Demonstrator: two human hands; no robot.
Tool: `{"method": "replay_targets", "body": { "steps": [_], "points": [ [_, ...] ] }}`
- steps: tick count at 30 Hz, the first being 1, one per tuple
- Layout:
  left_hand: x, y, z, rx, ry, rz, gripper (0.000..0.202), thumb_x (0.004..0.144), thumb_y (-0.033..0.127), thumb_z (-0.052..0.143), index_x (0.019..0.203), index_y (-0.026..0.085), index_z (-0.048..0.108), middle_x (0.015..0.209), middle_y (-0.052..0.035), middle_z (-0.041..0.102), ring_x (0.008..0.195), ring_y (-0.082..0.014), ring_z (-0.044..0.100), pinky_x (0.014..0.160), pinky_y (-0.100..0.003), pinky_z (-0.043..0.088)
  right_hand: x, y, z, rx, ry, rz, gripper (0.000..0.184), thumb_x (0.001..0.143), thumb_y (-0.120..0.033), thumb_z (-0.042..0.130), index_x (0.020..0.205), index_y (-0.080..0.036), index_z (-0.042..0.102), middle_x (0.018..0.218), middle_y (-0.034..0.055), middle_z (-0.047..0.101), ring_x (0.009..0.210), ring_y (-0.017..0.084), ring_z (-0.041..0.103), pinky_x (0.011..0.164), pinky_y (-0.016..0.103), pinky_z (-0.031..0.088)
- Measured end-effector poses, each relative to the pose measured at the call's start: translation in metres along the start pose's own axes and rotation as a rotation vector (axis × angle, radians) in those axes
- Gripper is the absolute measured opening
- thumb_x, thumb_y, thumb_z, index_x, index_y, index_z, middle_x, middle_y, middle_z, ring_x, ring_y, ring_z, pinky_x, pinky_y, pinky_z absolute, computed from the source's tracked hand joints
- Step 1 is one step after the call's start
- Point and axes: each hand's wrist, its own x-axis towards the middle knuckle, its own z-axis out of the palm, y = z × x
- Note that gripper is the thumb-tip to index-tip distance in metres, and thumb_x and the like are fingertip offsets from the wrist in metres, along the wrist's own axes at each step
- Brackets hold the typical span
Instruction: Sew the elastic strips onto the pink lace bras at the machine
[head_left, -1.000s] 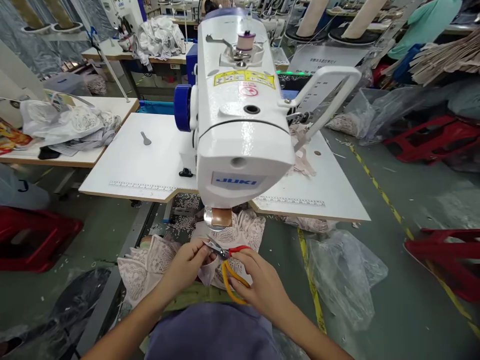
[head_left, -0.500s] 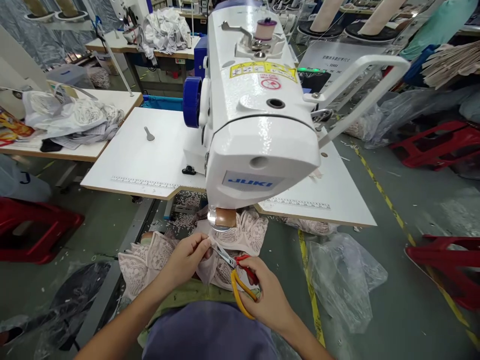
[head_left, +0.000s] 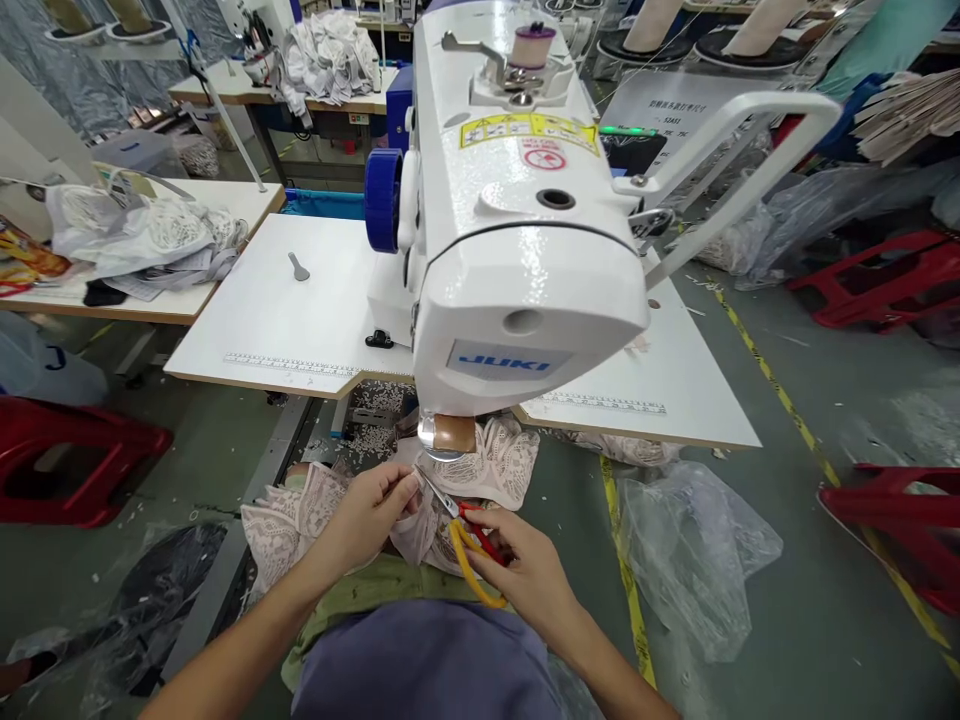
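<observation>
"Pointing where, those scissors (head_left: 452, 508)?"

"Forward-left, toward the left hand (head_left: 375, 515); long axis slanting back to the right hand (head_left: 529, 572), fingers curled round the handles (head_left: 462, 562)."

"Where?"

"Off the near edge of the counter (head_left: 274, 305); left fingers pinched tight on pale cloth (head_left: 411, 540)."

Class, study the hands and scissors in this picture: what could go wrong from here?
The tips of the scissors in the right hand are very close to the left hand, so a slip might nick it. Pale lace fabric lies around the blades and could be snipped by accident.
</observation>
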Motion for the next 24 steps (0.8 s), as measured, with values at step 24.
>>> {"method": "replay_targets", "body": {
  "steps": [24],
  "points": [
    [0.007, -0.008, -0.012, 0.634, 0.135, 0.28, 0.015, 0.09, 0.017, 0.051, 0.077, 0.019, 0.057, 0.086, -0.0087, 0.066, 0.087, -0.0244, 0.061, 0.078, -0.036, 0.046, 0.069, 0.04, -0.047, -0.225, 0.026, -0.312, 0.032, 0.087, -0.052, 0.057, 0.108, -0.03, 0.069, 0.11, 0.0105, 0.072, 0.097, 0.03, 0.07, 0.08, 0.043, 0.059]
  ]
}}
